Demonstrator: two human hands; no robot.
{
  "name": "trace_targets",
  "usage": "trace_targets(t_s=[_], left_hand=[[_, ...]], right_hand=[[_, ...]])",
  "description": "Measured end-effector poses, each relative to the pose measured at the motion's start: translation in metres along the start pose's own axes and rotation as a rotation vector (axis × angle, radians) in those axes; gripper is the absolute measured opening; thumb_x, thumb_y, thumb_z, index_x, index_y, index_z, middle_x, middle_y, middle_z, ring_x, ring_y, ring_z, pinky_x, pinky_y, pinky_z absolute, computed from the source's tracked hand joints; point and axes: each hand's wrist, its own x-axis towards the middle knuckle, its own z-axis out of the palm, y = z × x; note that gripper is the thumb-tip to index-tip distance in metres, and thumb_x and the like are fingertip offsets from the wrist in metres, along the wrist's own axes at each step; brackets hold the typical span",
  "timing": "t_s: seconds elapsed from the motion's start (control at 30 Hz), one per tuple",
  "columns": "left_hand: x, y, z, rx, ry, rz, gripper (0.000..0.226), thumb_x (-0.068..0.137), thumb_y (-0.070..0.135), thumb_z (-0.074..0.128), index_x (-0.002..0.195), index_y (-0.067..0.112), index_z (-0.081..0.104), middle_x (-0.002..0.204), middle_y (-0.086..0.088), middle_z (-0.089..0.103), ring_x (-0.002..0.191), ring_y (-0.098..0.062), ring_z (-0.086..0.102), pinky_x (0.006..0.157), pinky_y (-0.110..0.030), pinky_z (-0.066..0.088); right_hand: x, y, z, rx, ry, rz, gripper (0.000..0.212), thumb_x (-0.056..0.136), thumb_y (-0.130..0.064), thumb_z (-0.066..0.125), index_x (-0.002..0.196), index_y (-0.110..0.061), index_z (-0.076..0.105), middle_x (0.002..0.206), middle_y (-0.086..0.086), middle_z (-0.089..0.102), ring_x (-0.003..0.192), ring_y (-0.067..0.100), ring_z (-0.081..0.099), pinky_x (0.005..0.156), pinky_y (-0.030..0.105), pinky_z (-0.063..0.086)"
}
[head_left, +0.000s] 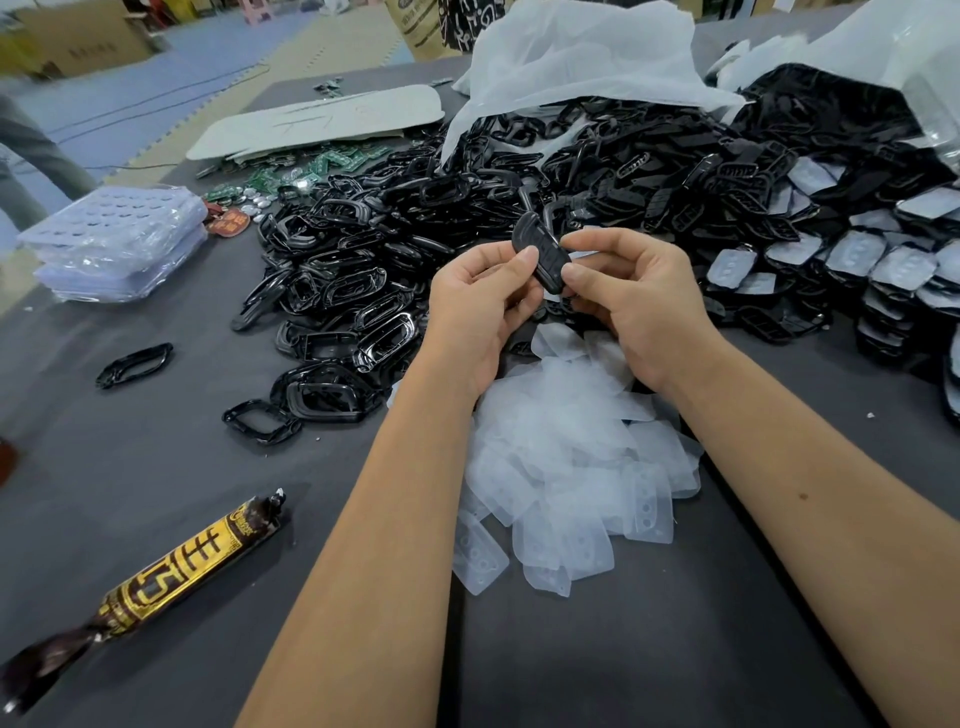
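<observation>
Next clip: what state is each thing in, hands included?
Black shell: held up, pinched from both sides.
Left hand: pinches the shell.
Right hand: pinches the shell.
Clear pads: loose heap.
Black frames: loose pile.
Snack bar: in its wrapper, lying flat.

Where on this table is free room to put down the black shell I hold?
The black shell fits on the bare table between the lone black frame and the wrapped snack bar, left. Also bare: right of the translucent pads, nearer than the stacked shells. Crowded: the heap of black frames ahead.
</observation>
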Motion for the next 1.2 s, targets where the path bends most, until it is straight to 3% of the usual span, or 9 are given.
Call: trace_targets(t_s=[0.23,0.57,0.77,0.9,1.03,1.2], left_hand=[[-0.001,-0.001,0.002,0.019,-0.010,0.007,0.003,0.098,0.004,0.067,0.096,0.004,0.069,0.084,-0.008,0.072,0.071,-0.011,0.065,0.072,-0.023,0.058],[-0.002,0.002,0.002,0.081,-0.029,0.013,0.010,0.102,0.007,0.062,0.095,0.004,0.068,0.082,-0.009,0.064,0.068,-0.012,0.059,0.068,-0.022,0.057],[-0.003,0.000,0.003,0.182,-0.053,0.015,0.015,0.100,0.006,0.064,0.110,-0.005,0.068,0.087,-0.014,0.067,0.068,-0.013,0.061,0.067,-0.024,0.059],[-0.004,0.001,0.002,0.210,-0.078,0.004,0.006,0.099,0.007,0.067,0.103,0.002,0.068,0.080,-0.008,0.068,0.068,-0.013,0.061,0.067,-0.026,0.059],[-0.005,0.003,0.003,0.225,-0.131,-0.002,0.004,0.100,0.008,0.065,0.100,0.006,0.069,0.084,-0.009,0.069,0.071,-0.014,0.061,0.072,-0.029,0.059],[-0.003,0.007,0.004,0.235,-0.150,-0.008,0.008,0.099,0.009,0.067,0.105,0.004,0.070,0.091,-0.016,0.070,0.075,-0.017,0.061,0.073,-0.029,0.060]], right_hand=[[0.001,0.001,-0.003,0.093,-0.049,0.018,0.026,0.091,0.005,0.072,0.108,-0.014,0.075,0.079,0.003,0.072,0.079,0.016,0.069,0.080,0.029,0.058],[0.000,-0.002,-0.006,0.201,-0.118,0.032,0.026,0.089,0.005,0.071,0.110,-0.010,0.070,0.071,-0.003,0.070,0.070,0.012,0.068,0.071,0.023,0.056],[0.003,-0.006,-0.007,0.297,-0.115,0.154,0.019,0.098,0.004,0.061,0.111,-0.006,0.069,0.091,0.007,0.076,0.084,0.018,0.073,0.079,0.031,0.061],[0.003,-0.003,-0.010,0.293,-0.096,0.143,0.023,0.092,0.008,0.065,0.109,-0.006,0.072,0.087,0.007,0.076,0.082,0.018,0.075,0.076,0.027,0.060],[0.005,-0.002,-0.016,0.381,-0.127,0.180,0.032,0.075,-0.001,0.074,0.107,-0.007,0.073,0.090,0.007,0.078,0.083,0.017,0.076,0.076,0.026,0.060],[0.003,-0.003,-0.017,0.436,-0.159,0.192,0.030,0.076,-0.001,0.074,0.104,-0.010,0.075,0.092,0.004,0.080,0.083,0.015,0.077,0.072,0.024,0.060]])
